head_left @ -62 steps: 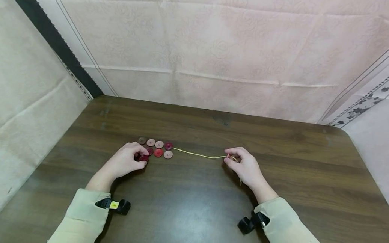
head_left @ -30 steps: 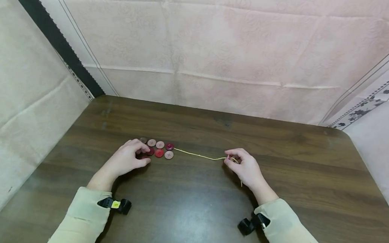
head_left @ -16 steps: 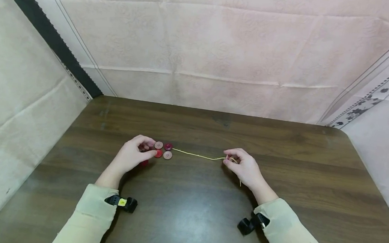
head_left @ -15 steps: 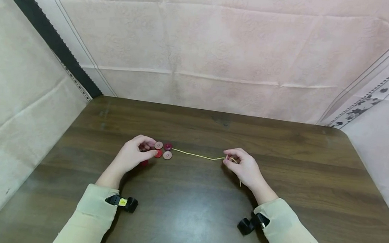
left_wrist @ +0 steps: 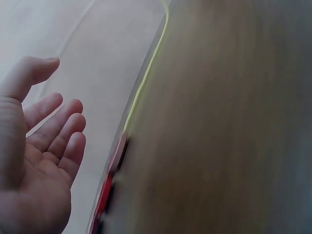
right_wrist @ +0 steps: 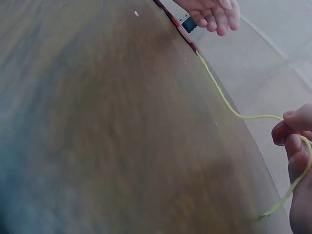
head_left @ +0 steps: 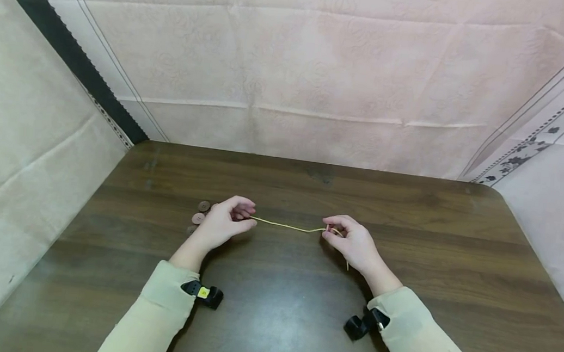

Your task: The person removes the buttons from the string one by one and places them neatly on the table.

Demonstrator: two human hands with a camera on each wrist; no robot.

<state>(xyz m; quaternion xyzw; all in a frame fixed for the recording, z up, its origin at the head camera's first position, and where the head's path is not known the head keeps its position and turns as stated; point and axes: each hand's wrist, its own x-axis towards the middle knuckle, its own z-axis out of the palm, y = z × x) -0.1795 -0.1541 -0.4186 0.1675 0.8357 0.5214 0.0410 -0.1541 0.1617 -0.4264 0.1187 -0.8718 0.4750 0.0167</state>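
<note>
Left hand (head_left: 219, 225) has shifted right, hiding buttons (left_wrist: 118, 153) from head view.

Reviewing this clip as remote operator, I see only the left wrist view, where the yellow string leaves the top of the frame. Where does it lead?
Observer: The yellow string runs to the right hand.
Operator: Is that hand pinching anything besides string?
Observer: Yes, the right wrist view shows a small red piece at its fingertips, perhaps a button.
Operator: What lies beyond the left hand, away from the right one?
Observer: In the head view, pink and brown buttons.
</note>
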